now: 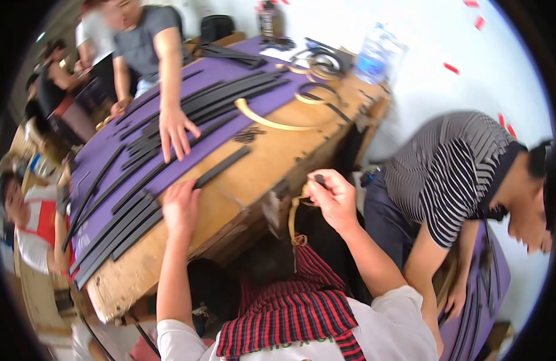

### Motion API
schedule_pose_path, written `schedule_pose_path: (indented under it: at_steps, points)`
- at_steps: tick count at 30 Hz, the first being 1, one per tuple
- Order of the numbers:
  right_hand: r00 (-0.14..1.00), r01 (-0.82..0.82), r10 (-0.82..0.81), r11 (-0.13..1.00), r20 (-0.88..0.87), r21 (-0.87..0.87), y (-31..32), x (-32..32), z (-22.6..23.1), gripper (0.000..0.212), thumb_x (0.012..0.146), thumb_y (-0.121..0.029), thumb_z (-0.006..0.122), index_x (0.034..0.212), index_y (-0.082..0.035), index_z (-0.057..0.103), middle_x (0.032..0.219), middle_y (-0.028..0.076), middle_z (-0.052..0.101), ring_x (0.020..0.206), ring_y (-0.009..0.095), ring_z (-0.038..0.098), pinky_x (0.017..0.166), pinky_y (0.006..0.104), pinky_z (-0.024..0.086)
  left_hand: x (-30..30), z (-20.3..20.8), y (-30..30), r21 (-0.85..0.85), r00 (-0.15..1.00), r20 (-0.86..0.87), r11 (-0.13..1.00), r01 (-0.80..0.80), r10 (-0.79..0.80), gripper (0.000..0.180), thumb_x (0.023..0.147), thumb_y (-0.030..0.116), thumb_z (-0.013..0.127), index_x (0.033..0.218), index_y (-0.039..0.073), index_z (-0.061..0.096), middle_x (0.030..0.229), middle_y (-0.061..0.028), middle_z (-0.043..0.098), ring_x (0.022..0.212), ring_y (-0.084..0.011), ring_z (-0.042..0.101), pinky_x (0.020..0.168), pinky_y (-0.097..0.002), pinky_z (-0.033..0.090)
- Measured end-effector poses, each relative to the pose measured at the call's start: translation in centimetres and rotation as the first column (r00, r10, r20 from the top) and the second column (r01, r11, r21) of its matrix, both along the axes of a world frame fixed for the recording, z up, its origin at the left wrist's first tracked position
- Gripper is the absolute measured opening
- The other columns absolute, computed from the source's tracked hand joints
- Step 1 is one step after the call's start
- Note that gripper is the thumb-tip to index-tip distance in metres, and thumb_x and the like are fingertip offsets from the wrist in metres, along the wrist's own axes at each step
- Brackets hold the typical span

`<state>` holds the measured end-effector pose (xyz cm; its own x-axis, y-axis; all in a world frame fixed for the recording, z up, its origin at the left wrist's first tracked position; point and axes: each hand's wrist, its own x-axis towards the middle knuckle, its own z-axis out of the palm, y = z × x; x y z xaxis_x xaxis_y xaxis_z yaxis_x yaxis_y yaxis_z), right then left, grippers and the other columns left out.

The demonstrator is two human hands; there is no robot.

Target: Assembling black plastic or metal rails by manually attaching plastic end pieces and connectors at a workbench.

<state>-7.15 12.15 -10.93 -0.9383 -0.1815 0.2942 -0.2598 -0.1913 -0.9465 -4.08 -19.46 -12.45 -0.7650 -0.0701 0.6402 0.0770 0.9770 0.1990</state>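
My left hand (180, 207) lies at the near edge of the purple mat, its fingers together and bent over a long black strip (224, 167) that shows on the far side of the hand. More black strips (118, 231) lie side by side to its left. Raised off the table's front edge, my right hand (333, 198) pinches a small dark piece (319, 179) between thumb and fingertips. A narrow yellowish strip (293, 221) hangs beside that hand; whether the fingers hold it too I cannot tell.
Across the wooden table (230, 192), a co-worker's hand (175, 129) reaches over several black strips on the purple mat (133, 108). Coiled bands (323, 63) and a water bottle (374, 60) stand at the far right. A person in a striped shirt (452, 174) bends close on my right.
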Motion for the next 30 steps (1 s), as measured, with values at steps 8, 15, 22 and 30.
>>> schedule_pose_path:
  at_steps: [8,15,22,30]
  points:
    - [0.983,-0.179,0.182,0.98,-0.029,0.085,-5.3,-0.9,0.3,0.012,0.086,-0.004,0.056,0.097,0.0,0.055,0.077,0.002,0.059,0.068,0.005,0.054,0.058,0.018,0.043,1.6,0.0,-0.8,0.008,0.998,-0.056,1.0,-0.02,0.02,0.024,0.073,0.014,0.065,0.096,0.007,0.063,0.091,-0.0075,0.063,0.087,-0.0265,0.056,0.075,-0.0363,0.045]
    - [0.976,-0.216,0.216,0.976,-0.008,0.033,-8.0,-2.8,-0.8,0.012,0.086,-0.004,0.055,0.098,-0.001,0.056,0.077,0.002,0.059,0.067,0.006,0.056,0.057,0.018,0.043,1.5,-0.1,-0.5,0.021,0.998,-0.026,0.998,-0.062,0.062,0.021,0.076,0.018,0.062,0.095,0.009,0.063,0.09,-0.0046,0.063,0.09,-0.0237,0.055,0.078,-0.0362,0.044]
    - [0.986,-0.163,0.163,0.986,0.016,-0.029,-9.0,-5.0,-1.2,0.011,0.086,-0.006,0.056,0.097,-0.002,0.056,0.072,0.003,0.059,0.058,0.005,0.051,0.053,0.0181,0.042,1.2,-0.4,-0.6,0.021,0.997,-0.066,0.999,-0.042,0.044,0.02,0.073,0.016,0.066,0.091,0.008,0.064,0.088,-0.0066,0.064,0.084,-0.0254,0.058,0.074,-0.0365,0.047]
    - [0.989,-0.15,0.15,0.988,-0.011,0.021,-8.5,-4.6,-2.1,0.011,0.087,-0.006,0.055,0.097,-0.003,0.056,0.07,0.003,0.059,0.055,0.006,0.049,0.051,0.0175,0.039,1.4,-0.9,-0.8,0.053,0.997,-0.028,0.996,-0.07,0.072,0.025,0.076,0.02,0.062,0.098,0.009,0.061,0.092,-0.0056,0.062,0.09,-0.0239,0.055,0.078,-0.0361,0.043]
